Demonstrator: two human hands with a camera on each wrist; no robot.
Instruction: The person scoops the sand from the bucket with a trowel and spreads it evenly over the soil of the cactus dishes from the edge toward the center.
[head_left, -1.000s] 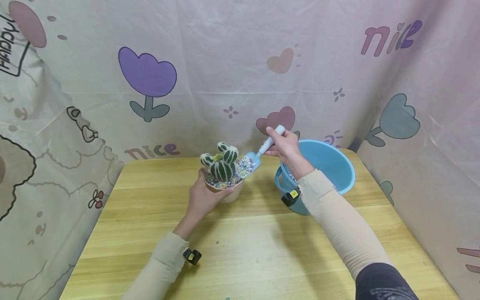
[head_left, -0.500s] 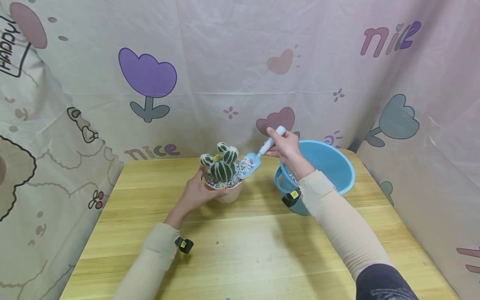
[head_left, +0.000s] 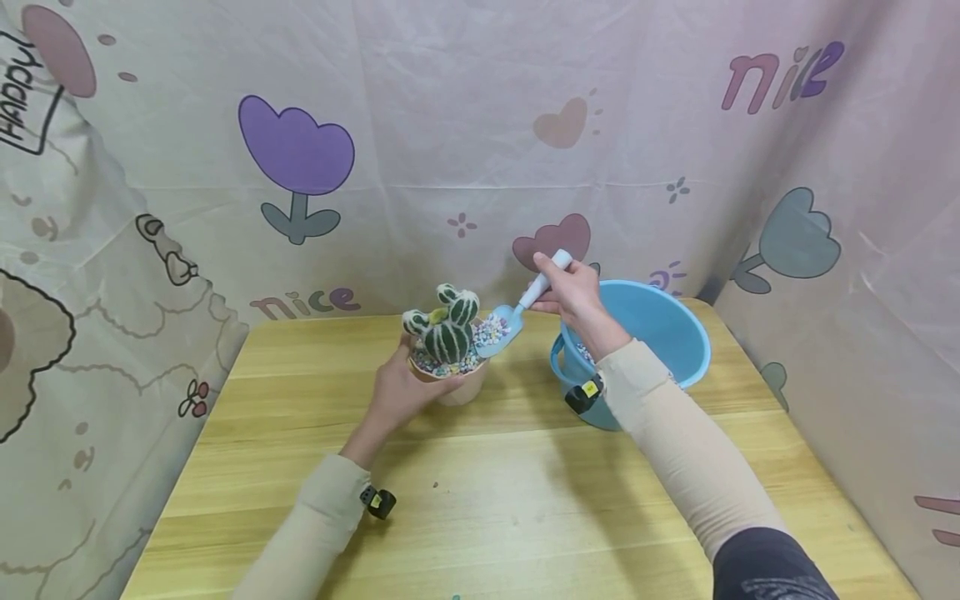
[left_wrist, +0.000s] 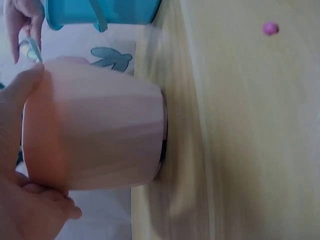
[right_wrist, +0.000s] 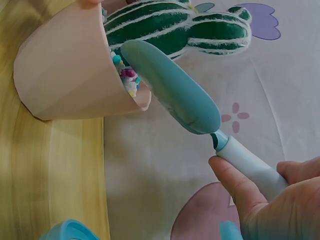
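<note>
My left hand (head_left: 405,390) holds the pale pink flowerpot (head_left: 461,390) by its rim, thumb in front and fingers at the left side. A green, white-striped cactus (head_left: 447,342) stands in it among colourful small pebbles (head_left: 470,363). My right hand (head_left: 573,296) grips the white handle of a blue trowel (head_left: 507,332). Loaded with pale pebbles, the trowel's blade slopes down to the left, its tip at the pot's right rim. From the right wrist view, the underside of the trowel (right_wrist: 172,87) shows beside the cactus. The left wrist view shows the pot's wall (left_wrist: 100,125) between thumb and fingers.
A large blue bucket (head_left: 686,342) stands to the right, partly behind my right forearm, with some pebbles visible inside. A pink bead (left_wrist: 270,28) lies on the wooden table (head_left: 510,508). A printed cloth (head_left: 420,125) hangs behind the table.
My left wrist swung slightly left, then partly back, the hand staying on the pot. Pot and cactus have shifted very slightly right. Right hand and trowel have hardly moved.
</note>
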